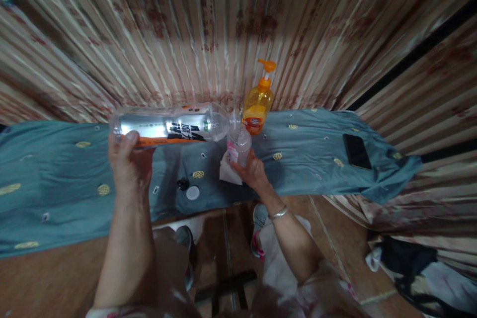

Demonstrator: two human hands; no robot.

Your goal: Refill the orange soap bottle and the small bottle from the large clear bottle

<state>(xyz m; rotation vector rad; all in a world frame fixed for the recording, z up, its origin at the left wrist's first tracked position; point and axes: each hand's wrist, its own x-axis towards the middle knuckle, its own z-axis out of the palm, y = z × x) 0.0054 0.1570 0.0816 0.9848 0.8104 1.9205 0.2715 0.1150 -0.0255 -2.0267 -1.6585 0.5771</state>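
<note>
large bottle [175, 126]: clear plastic, silver-black label with orange edge, uncapped, tipped on its side, base left, mouth right, held above the blue-cloth tabletop | small bottle [239, 145]: clear, pink-white label, upright, uncapped, just under the large bottle's mouth, right of centre | white tissue [228, 173]: crumpled, beneath small bottle

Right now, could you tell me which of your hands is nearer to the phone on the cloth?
Right. The right hand holds a small bottle near the cloth's middle, left of the phone. The left hand is farther left, gripping the big bottle.
</note>
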